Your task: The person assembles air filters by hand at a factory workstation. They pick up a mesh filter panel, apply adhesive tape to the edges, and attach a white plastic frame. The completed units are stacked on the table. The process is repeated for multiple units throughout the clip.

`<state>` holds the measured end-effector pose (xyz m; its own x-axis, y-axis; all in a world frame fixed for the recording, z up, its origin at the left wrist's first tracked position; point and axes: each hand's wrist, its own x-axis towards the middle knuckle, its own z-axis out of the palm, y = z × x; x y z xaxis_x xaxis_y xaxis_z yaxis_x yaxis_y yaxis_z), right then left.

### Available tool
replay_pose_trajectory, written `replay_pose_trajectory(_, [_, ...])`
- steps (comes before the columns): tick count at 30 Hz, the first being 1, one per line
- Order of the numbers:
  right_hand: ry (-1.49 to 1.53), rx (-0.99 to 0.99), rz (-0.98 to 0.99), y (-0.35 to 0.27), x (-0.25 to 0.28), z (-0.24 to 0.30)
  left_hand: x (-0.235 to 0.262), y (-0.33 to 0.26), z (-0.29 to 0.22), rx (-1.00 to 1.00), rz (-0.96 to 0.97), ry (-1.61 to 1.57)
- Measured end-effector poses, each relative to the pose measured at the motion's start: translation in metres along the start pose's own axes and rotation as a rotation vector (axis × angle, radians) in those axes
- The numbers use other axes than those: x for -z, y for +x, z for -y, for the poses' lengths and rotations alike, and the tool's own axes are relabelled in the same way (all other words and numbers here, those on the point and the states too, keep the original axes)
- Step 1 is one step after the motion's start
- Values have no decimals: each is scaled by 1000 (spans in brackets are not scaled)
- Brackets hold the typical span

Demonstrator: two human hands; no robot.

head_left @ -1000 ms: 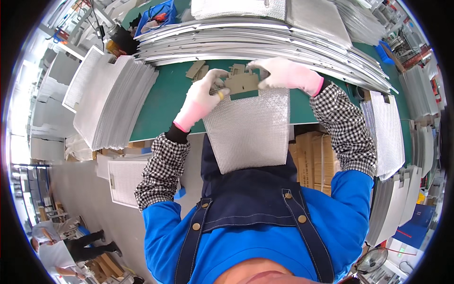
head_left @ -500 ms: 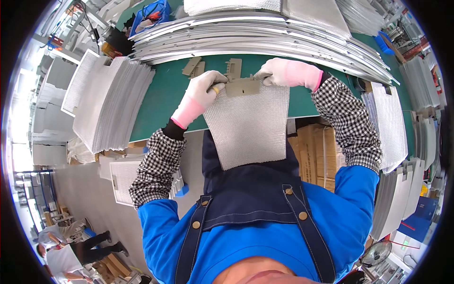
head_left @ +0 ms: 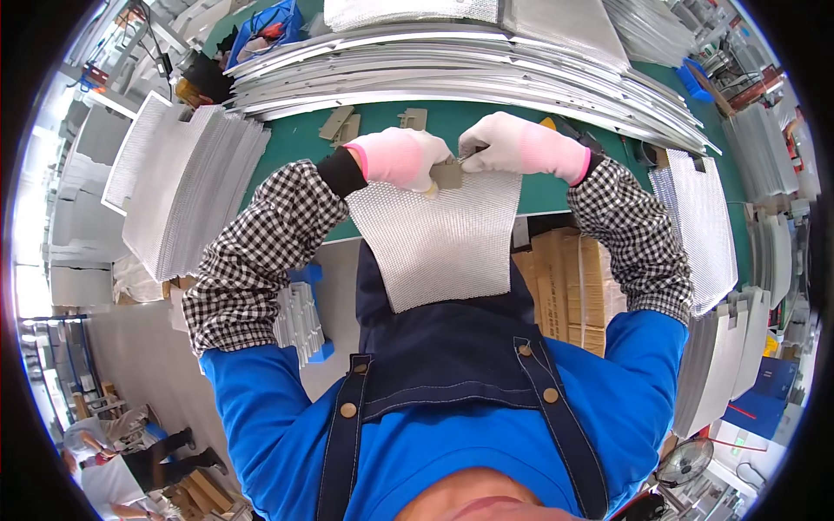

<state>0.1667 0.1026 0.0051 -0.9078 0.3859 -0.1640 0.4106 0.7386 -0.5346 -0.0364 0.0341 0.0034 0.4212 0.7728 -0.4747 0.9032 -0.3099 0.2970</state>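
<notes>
A silvery mesh sheet [head_left: 439,247] hangs over the near edge of the green table against my apron. At its top edge sits a small beige plastic plate [head_left: 447,176]. My left hand [head_left: 401,158], in a white and pink glove, is closed over the plate's left part and hides it. My right hand [head_left: 495,145], gloved alike, is pinched at the plate's upper right corner; what lies between those fingertips is too small to make out. Just beyond my hands, more beige plates [head_left: 339,127] lie on the table, and another beige plate [head_left: 413,119] lies beside them.
A wide stack of metal-edged panels [head_left: 452,74] spans the table's far side. Mesh sheets stand stacked at the left [head_left: 195,187] and right [head_left: 699,230]. A blue bin [head_left: 265,33] is at the far left. Cardboard boxes [head_left: 569,282] stand below the table. Two people [head_left: 122,464] are at lower left.
My left hand has swung from the plate's left end over onto its face, with the elbow spread outward. My right hand has shifted slightly left and stays pinched at the plate's right side.
</notes>
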Motion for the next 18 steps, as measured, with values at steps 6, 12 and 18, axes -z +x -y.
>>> replay_pose_trajectory(6, [-98, -101, 49, 22, 0, -35, -31, -1, 63, 31, -414, -30])
replay_pose_trajectory(12, [-48, 113, -17, 66, -31, -19, -27, -6, 78, 100, -233, -457])
replay_pose_trajectory(18, [-314, 145, -21, 57, -13, -24, -36, -25, 95, -17, -423, -769])
